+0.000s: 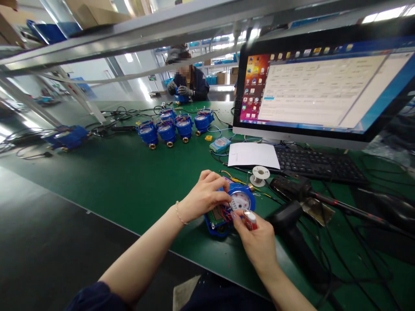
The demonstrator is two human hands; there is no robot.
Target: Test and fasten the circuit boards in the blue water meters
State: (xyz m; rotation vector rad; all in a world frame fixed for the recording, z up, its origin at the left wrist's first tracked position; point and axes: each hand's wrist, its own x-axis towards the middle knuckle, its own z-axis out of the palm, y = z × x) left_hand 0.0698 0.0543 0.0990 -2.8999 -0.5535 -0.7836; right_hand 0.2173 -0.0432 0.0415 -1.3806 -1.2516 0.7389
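Observation:
A blue water meter (pixel 250 198) with a round white dial lies on the green table in front of me; coloured wires (pixel 225 212) and a green circuit board (pixel 215 216) show in its open lower part. My left hand (pixel 207 190) reaches over the meter from the left, thumb and fingers pinched at the dial's edge; what lies between them is hidden. My right hand (pixel 259 242) is closed around a small red tube with a white end (pixel 250 219). Its thumb and fingertip come together beside the wires, close to my left fingertips.
Several blue meters (pixel 167 131) stand further back, others at the far left (pixel 66 137). Right of my hands are a solder spool (pixel 260 176), a black handheld scanner (pixel 292 229), cables, a keyboard (pixel 317 164) and a monitor (pixel 320 90). A gloved co-worker (pixel 189 84) sits opposite, holding a blue part.

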